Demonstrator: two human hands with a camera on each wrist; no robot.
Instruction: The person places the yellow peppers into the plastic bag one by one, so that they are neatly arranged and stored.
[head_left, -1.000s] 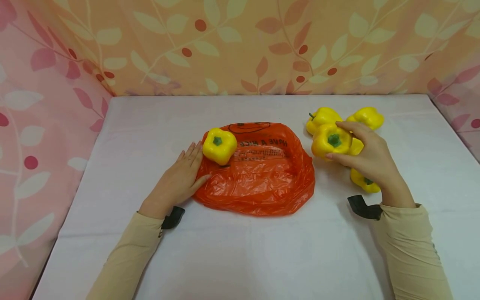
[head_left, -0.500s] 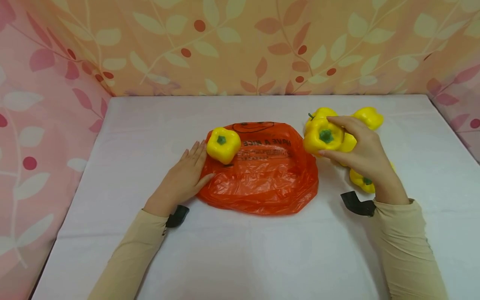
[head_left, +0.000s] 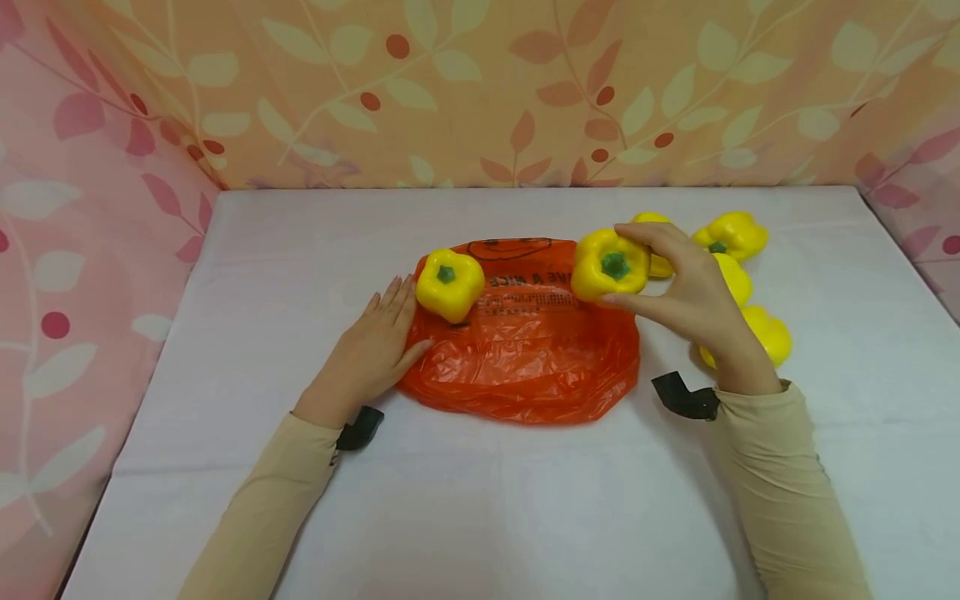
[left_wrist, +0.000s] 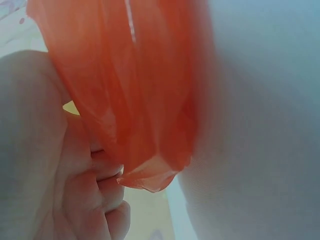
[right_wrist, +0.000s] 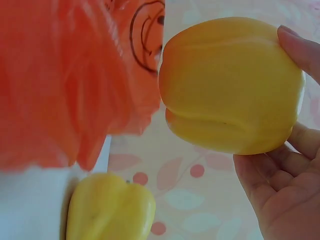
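A red plastic bag (head_left: 525,358) with dark printing lies spread on the table. One yellow bell pepper (head_left: 450,285) with a green stem end sits on its left part. My left hand (head_left: 367,350) rests along the bag's left edge, fingers straight, beside that pepper. In the left wrist view the red plastic (left_wrist: 135,90) covers part of the fingers. With thumb and fingers my right hand (head_left: 686,292) grips another yellow bell pepper (head_left: 611,265), which overlaps the bag's right side in the head view. The right wrist view shows this held pepper (right_wrist: 232,85) from its side.
Several more yellow bell peppers (head_left: 731,236) are grouped at the right of the table, partly hidden behind the right hand. A white cloth (head_left: 495,508) covers the table. Leaf-patterned curtains (head_left: 480,92) stand along the back and sides.
My right hand has carried its pepper leftward, from the group of peppers to over the bag's right side. The left hand stays at the bag's left edge, shifted slightly right with the bag.
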